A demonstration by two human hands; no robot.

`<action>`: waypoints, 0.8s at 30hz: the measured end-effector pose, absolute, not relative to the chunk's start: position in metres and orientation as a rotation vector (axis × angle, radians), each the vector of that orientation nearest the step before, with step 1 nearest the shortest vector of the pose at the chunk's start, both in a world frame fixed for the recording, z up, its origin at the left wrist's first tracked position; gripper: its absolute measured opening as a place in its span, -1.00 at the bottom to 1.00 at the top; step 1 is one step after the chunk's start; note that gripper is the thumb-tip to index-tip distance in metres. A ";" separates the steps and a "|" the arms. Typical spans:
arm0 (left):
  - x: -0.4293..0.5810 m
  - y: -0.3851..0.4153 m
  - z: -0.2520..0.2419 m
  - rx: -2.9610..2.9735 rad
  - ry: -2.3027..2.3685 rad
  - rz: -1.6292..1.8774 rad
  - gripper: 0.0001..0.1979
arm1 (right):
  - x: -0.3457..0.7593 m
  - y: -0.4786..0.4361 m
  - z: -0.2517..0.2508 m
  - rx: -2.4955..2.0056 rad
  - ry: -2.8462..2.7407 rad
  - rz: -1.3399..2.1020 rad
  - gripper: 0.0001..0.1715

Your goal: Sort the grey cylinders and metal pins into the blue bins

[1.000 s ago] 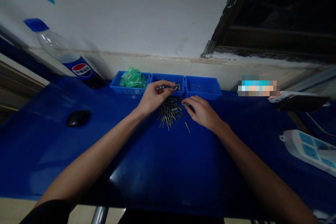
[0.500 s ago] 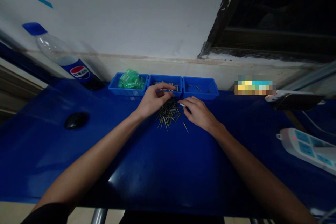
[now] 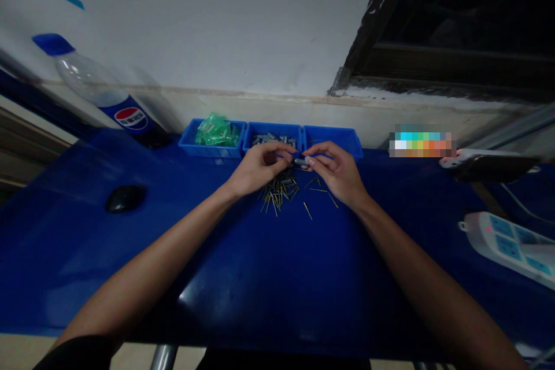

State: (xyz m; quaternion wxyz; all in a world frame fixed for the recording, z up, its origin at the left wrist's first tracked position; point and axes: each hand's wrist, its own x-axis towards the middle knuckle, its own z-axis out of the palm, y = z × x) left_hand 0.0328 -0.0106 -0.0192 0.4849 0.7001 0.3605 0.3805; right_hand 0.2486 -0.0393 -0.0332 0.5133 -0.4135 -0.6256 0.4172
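A small grey cylindrical piece [image 3: 300, 162] with a pale end spans the gap between my two hands. My right hand [image 3: 337, 170] pinches its pale right end between thumb and fingertips. At its left end are the closed thumb and fingertips of my left hand [image 3: 262, 166]; what they grip is too small to make out. Below the hands lies a heap of thin brassy pins [image 3: 275, 193] on the blue table [image 3: 260, 277], with several loose pins to its right. Behind my left hand, the middle blue bin [image 3: 273, 129] holds many small grey pieces.
The left blue bin [image 3: 208, 150] holds green plastic packets [image 3: 215, 130]; the right bin [image 3: 333, 134] is partly hidden. A black mouse [image 3: 125, 199] and cola bottle [image 3: 130, 115] are left. A power strip [image 3: 505, 243] and phone [image 3: 489, 167] are right.
My right hand has moved up and left to meet my left hand, bringing the grey piece between them. My left hand has shifted slightly down, and more loose pins show on the table.
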 end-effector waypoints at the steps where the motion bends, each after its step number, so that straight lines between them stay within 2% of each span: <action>1: 0.034 -0.012 -0.018 1.695 0.856 0.905 -0.73 | 0.249 -0.039 -0.032 -0.999 -1.470 1.018 -0.80; 8: 0.038 -0.018 -0.015 1.597 0.787 0.873 -0.74 | 0.245 -0.041 -0.030 -1.050 -1.466 1.019 -0.77; 12: 0.036 -0.015 -0.015 1.518 0.863 0.951 -0.77 | 0.246 -0.041 -0.034 -1.099 -1.536 0.953 -0.82; 16: 0.033 -0.008 -0.018 1.406 0.990 1.160 -0.70 | 0.245 -0.046 -0.034 -1.105 -1.913 0.662 -0.85; 21: 0.029 -0.002 -0.024 1.310 1.003 1.251 -0.59 | 0.238 -0.058 -0.033 -0.917 -2.428 0.436 -0.68; 24: 0.030 -0.002 -0.024 1.327 0.995 1.251 -0.62 | 0.236 -0.060 -0.036 -0.919 -2.520 0.372 -0.65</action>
